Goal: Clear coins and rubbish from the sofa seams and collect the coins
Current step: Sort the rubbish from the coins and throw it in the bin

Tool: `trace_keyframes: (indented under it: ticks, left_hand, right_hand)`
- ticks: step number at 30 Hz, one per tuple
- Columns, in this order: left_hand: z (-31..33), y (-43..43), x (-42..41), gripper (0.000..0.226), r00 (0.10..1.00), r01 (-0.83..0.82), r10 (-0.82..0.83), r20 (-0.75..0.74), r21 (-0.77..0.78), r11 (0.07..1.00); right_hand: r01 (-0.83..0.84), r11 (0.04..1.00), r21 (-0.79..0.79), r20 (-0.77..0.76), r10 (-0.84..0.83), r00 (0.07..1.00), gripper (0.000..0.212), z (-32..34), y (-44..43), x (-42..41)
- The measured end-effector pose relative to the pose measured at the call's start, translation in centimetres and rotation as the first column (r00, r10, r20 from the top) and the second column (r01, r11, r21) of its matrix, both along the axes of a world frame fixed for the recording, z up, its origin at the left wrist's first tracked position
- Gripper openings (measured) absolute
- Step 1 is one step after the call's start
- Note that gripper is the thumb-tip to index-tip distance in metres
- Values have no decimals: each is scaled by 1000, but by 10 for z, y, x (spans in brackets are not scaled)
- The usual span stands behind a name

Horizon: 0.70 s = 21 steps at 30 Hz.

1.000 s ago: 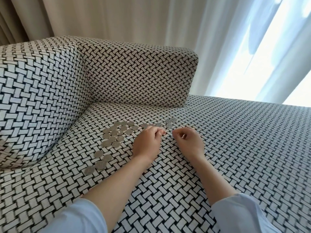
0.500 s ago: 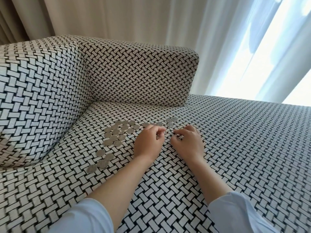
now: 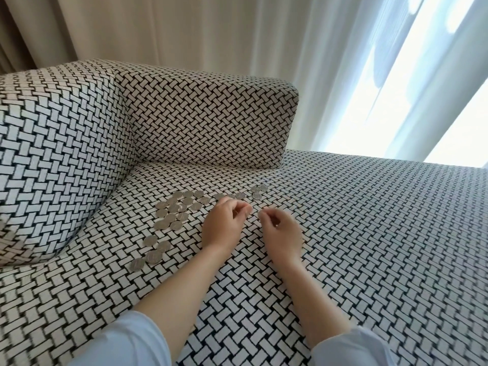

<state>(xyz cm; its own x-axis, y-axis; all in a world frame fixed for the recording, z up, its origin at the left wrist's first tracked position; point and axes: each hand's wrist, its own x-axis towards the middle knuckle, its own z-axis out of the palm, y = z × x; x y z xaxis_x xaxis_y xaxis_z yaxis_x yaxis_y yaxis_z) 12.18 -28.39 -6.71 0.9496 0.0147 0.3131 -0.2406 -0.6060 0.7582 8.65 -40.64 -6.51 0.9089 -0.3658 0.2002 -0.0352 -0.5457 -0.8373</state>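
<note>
Both hands have drawn slightly apart since a moment ago, when their fingertips nearly met over the seat. Now the left hand (image 3: 224, 225) rests at the middle of the frame with its fingers curled and pressed together at the tips; whether a coin sits between them I cannot tell. Just to its right, the right hand (image 3: 281, 233) is blurred, its fingers loosely curled with thumb and forefinger near one another, and nothing shows between them.

On the sofa seat (image 3: 369, 247) the coins (image 3: 173, 211) lie flat in a loose cluster left of centre, with a short trail (image 3: 151, 250) running toward the lower left and a few more (image 3: 257, 191) above the hands, near the foot of the armrest cushion (image 3: 211, 122).

From where I stand the digging-out looks largely done: many coins are out in the open and no rubbish is visible. Gathering them seems to be what remains, since they are spread out rather than heaped, and no container is in sight
</note>
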Motion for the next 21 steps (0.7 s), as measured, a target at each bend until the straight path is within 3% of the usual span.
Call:
trace_keyframes:
  ticks: [4, 8, 11, 16, 18, 21]
  left_hand:
    - [3, -3, -19, 14, 1000, 29, -30, -1, -213, 977]
    - [8, -4, -33, 13, 1000, -13, 2, -31, -370, 929]
    - [13, -3, -41, 15, 1000, -5, -1, -16, -357, 934]
    - [12, -3, -57, 16, 999, 6, 2, 32, -249, 968]
    - [11, -1, -64, 13, 999, 35, -26, 41, -248, 968]
    - [12, 0, -69, 18, 998, 67, -65, 20, -254, 965]
  right_hand:
    - [-18, 933, 360, -48, 37, 998, 11, 13, 12, -13]
    - [-100, 739, 666, -132, 250, 959, 13, 26, 13, -20]
    - [-104, 580, 808, -125, 342, 931, 18, 26, 10, -27]
    - [-70, 322, 944, -72, 410, 909, 26, 21, 7, -38]
    - [-72, 281, 957, -53, 414, 909, 23, 17, 9, -42]
    - [-66, 298, 952, -65, 409, 910, 20, 17, 10, -43]
